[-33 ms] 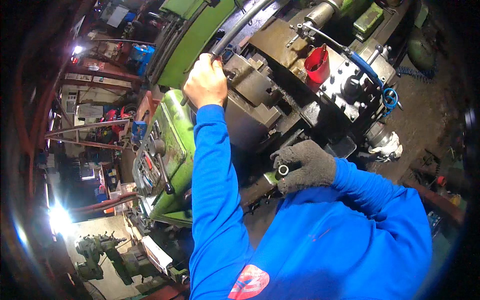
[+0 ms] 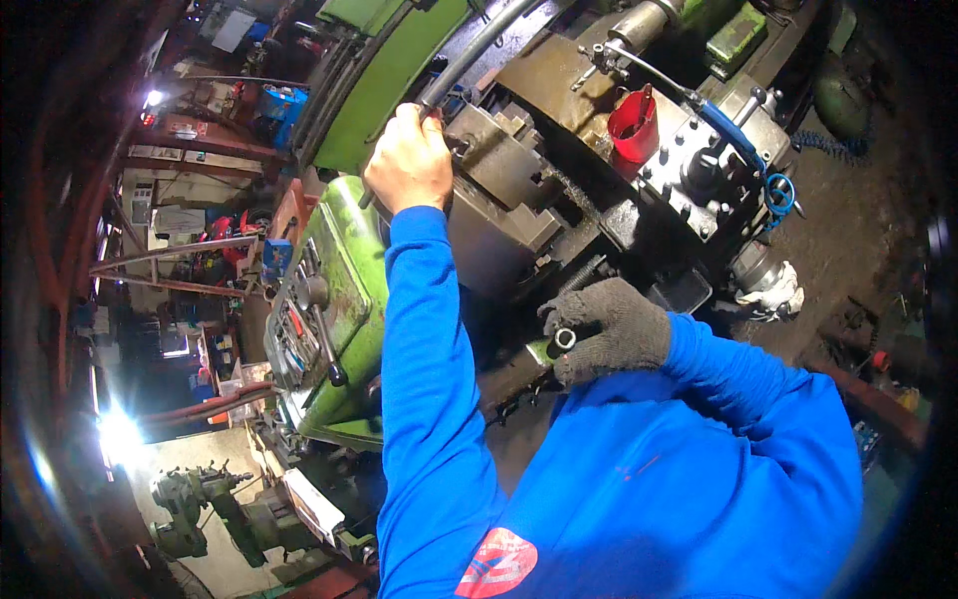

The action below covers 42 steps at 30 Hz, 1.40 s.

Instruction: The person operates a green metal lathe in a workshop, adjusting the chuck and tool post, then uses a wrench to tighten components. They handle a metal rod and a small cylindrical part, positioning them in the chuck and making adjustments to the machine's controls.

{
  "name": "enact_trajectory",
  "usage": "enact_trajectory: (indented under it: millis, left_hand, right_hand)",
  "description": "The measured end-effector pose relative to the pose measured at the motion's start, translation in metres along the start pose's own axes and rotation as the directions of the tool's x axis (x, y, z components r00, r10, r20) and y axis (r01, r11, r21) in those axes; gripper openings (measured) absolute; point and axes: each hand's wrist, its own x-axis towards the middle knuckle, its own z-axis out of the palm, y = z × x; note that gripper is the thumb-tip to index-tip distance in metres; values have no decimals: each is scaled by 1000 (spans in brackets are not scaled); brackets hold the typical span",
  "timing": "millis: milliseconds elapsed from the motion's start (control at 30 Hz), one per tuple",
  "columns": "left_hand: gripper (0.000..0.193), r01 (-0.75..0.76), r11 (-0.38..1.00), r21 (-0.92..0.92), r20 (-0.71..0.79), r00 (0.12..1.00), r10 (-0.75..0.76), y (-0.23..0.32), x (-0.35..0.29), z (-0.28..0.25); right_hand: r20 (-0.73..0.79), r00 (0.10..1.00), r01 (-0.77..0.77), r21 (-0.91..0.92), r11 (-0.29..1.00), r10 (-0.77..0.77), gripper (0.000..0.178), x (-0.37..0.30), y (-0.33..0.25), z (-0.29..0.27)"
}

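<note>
My bare left hand is closed at the lower end of a grey metal bar, beside the lathe chuck. The fingertips are partly hidden behind the hand. My right hand, in a dark grey knitted glove, is held close to my body in front of the lathe. Its fingers wrap round a short metal tube, whose round hollow end shows between thumb and fingers. The rest of the tube is hidden in the glove. Stepped jaws stand out from the chuck, just right of my left forearm.
The green headstock carries several loose tools on top. A red cup stands by the toolpost, near a hose with a blue handle. A white rag hangs at the carriage. Another green machine is at lower left.
</note>
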Motion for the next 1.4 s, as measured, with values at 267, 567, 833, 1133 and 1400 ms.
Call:
enact_trajectory:
  millis: [267, 567, 833, 1133, 1400]
  left_hand:
    - [27, -34, 999, -20, -50, 998, 33, -4, 3, 7]
    - [28, -32, 999, 0, -52, 998, 32, -3, 5, 9]
    - [29, -25, 1000, 3, -53, 998, 25, -2, 4, 10]
    - [26, -8, 999, -34, -9, 1000, 8, 1, 4, -2]
    - [22, -17, 999, -37, -7, 1000, 16, 3, 4, 0]
  right_hand:
    - [54, 995, 72, 181, 981, -83, 46, 6, 18, 9]
    - [112, 983, 138, 96, 986, -148, 38, 14, 21, 16]
    - [40, 999, -2, -149, 989, 8, 35, 7, 21, 15]
    - [-552, 834, -370, -581, 725, -17, 33, -15, 92, -4]
    - [-293, 921, -382, -563, 733, 255, 42, -2, 76, -26]
